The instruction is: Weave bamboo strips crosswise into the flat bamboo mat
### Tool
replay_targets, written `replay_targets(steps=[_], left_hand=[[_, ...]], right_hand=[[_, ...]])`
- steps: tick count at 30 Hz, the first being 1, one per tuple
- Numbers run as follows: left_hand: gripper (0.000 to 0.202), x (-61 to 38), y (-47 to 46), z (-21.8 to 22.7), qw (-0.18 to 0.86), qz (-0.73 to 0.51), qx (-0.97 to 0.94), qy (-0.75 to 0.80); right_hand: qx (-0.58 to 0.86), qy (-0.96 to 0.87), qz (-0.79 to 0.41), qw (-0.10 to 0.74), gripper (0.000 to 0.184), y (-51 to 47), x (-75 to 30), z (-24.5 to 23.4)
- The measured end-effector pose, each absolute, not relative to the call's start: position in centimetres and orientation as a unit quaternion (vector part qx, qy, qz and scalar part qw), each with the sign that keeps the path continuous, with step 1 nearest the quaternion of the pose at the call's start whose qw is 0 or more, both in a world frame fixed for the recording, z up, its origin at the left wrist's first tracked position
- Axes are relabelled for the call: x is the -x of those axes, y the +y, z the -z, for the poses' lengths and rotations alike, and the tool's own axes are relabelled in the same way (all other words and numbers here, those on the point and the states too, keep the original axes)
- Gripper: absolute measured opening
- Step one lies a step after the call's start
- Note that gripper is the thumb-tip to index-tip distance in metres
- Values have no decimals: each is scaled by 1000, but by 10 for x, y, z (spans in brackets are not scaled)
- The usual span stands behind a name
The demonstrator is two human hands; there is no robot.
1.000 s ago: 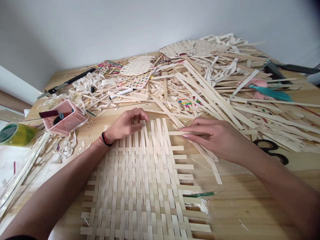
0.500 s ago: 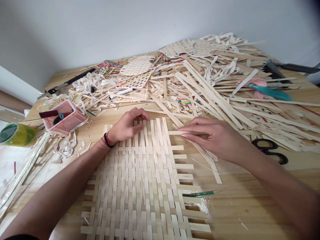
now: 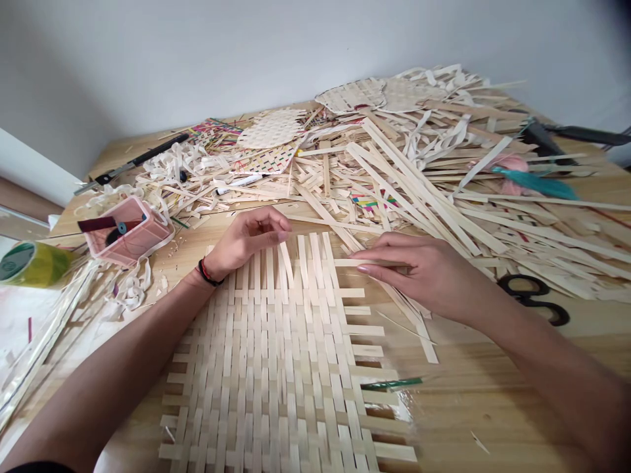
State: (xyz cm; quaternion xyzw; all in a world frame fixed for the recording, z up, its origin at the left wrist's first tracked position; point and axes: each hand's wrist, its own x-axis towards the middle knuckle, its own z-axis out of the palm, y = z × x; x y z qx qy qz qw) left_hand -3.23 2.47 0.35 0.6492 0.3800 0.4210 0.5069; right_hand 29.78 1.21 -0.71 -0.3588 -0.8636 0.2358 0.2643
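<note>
A mat woven from pale flat wooden strips [image 3: 276, 355] lies before me, with loose strip ends sticking out along its far and side edges. At its far edge my left hand [image 3: 249, 240] pinches the tip of a lifted upright strip [image 3: 286, 264] between thumb and fingers. To the right of that edge, my right hand [image 3: 411, 266] grips a crosswise strip [image 3: 346, 263] between thumb and fingers. The crosswise strip enters among the upright ends; its far part is hidden behind them and my left hand.
Loose strips [image 3: 414, 184] are heaped across the back. Black-handled scissors [image 3: 535, 299] lie right of my right hand. On the left stand a pink basket [image 3: 140, 240] and a yellow tape roll [image 3: 42, 264]. A green strip [image 3: 394, 382] pokes out beside the mat.
My left hand has shifted slightly left, its thumb and fingers now closed at the tip of an upright strip, which leans up. My right hand stays almost still with the crosswise strip.
</note>
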Motion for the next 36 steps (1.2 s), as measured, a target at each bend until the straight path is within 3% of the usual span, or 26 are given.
replay_targets(steps=[5, 25, 36], left_hand=[[19, 32, 23, -7, 514, -374, -662, 398], [14, 24, 18, -2, 306, -332, -762, 464], [15, 22, 18, -3, 291, -316, -771, 470]], right_hand=[[359, -862, -237, 267, 25, 12, -298, 6], [364, -860, -236, 268, 24, 11, -298, 3], [377, -862, -201, 273, 38, 6, -281, 8]])
